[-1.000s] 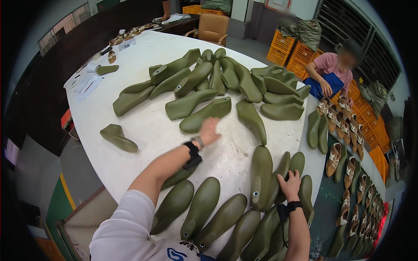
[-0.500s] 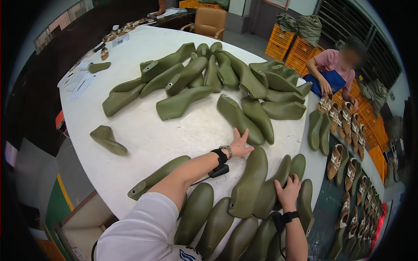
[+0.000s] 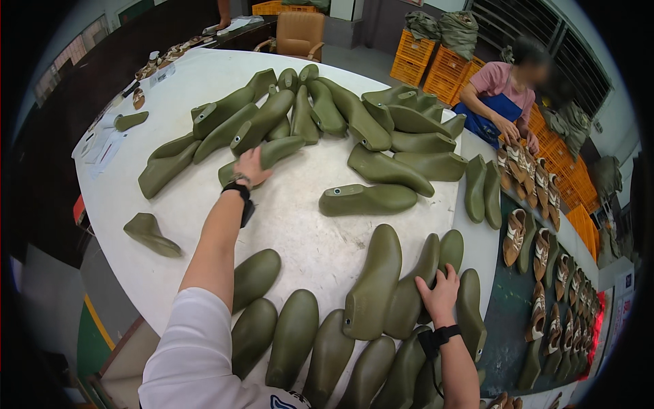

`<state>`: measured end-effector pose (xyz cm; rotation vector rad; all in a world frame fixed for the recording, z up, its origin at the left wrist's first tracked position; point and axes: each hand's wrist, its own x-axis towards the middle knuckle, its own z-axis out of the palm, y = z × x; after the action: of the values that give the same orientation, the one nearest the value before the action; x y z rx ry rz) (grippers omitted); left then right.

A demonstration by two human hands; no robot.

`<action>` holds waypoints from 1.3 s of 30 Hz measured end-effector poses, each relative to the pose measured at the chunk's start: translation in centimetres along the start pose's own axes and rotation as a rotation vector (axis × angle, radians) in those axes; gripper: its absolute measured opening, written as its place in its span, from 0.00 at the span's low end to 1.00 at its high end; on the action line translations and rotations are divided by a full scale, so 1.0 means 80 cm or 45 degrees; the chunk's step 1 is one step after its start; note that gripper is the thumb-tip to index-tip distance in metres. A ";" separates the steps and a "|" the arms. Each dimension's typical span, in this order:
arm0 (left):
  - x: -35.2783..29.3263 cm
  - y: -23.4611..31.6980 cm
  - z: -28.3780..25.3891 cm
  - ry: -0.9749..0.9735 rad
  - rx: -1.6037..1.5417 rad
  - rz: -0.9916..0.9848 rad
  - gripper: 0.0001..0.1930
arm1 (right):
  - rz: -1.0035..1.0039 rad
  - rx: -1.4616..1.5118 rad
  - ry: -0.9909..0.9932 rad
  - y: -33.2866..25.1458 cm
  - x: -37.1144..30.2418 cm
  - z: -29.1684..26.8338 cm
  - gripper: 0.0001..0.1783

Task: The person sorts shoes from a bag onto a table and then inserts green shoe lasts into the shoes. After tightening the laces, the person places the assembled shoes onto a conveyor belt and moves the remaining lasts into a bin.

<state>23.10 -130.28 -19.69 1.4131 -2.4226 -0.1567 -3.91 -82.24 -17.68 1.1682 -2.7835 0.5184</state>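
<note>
Olive-green and smooth-surfaced, the long, foot-shaped shoe last (image 3: 283, 149) beneath your left hand (image 3: 252, 168) lies left of the middle of the white-topped table (image 3: 293, 228), on the near side of the heap toward the far edge. Its long axis slants: one end toward the left edge, the other toward the far right corner. Your palm crosses it nearer the left end, fingers over its body; how firmly they close on it, I cannot tell. Your right hand (well apart, toward the near right corner) spreads its fingers over a matching olive-green standing last (image 3: 411, 303), thumb against it, without closing round it. For the slanting last, your left is plainly the nearer hand.
</note>
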 end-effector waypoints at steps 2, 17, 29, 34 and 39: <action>-0.026 -0.015 -0.021 -0.175 0.251 -0.117 0.51 | 0.018 -0.001 -0.009 0.002 -0.002 -0.001 0.32; -0.161 0.049 -0.120 -1.174 -1.704 -0.811 0.30 | 0.024 0.005 0.026 0.005 -0.001 0.002 0.32; -0.167 -0.184 -0.125 0.096 0.120 -0.404 0.26 | -0.084 -0.016 0.048 0.023 0.008 0.020 0.32; -0.269 -0.394 -0.138 -0.058 0.070 -0.649 0.20 | -0.161 -0.082 0.041 0.029 0.013 0.027 0.29; -0.347 -0.353 -0.133 -0.165 0.772 -0.013 0.24 | -0.164 -0.135 0.044 0.036 0.010 0.023 0.28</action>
<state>62.61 -119.79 -23.27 1.6903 -2.6992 0.5463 -6.41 -81.58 -20.07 1.2911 -2.6487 0.3710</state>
